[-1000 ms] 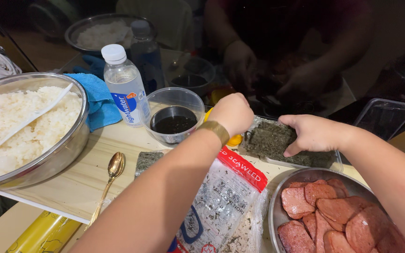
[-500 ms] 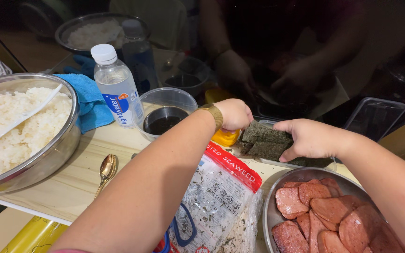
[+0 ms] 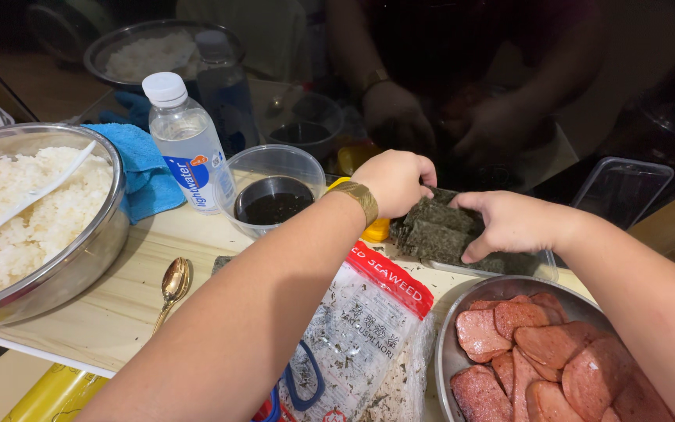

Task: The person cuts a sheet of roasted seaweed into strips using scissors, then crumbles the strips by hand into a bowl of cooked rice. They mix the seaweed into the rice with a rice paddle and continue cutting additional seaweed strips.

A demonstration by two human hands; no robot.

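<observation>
Left hand: your left hand [image 3: 391,181] sits just past the picture's centre, toward 1 o'clock, knuckles up and fingers curled down onto the near-left edge of the seaweed wrap [image 3: 433,230]; a gold band [image 3: 359,200] circles the wrist.
Right hand: your right hand [image 3: 512,223] lies at 3 o'clock of the left one, fingers bent over the wrap's right side, thumb tucked against its front; both hands grip the same dark bundle.
Seaweed wrap: right of centre, between your two hands, over the clear tray [image 3: 544,268]; whether it rests on the tray or hangs just above it, you cannot tell.
Yellow piece: a small yellow thing [image 3: 376,229] shows just under your left wrist, touching the wrap's left end.
Sauce: a dark cup inside a clear bowl [image 3: 273,202] at 9 o'clock of your left hand.
Bottle: a water bottle [image 3: 186,142] at 10 o'clock, beside a blue cloth [image 3: 142,166].
Rice: a steel bowl of rice [image 3: 25,212] at far 9 o'clock.
Meat: a steel bowl of pink slices [image 3: 544,355] at 5 o'clock.
Packet: a seaweed bag [image 3: 365,336] at 6 o'clock, gold spoon [image 3: 171,286] to its left.
</observation>
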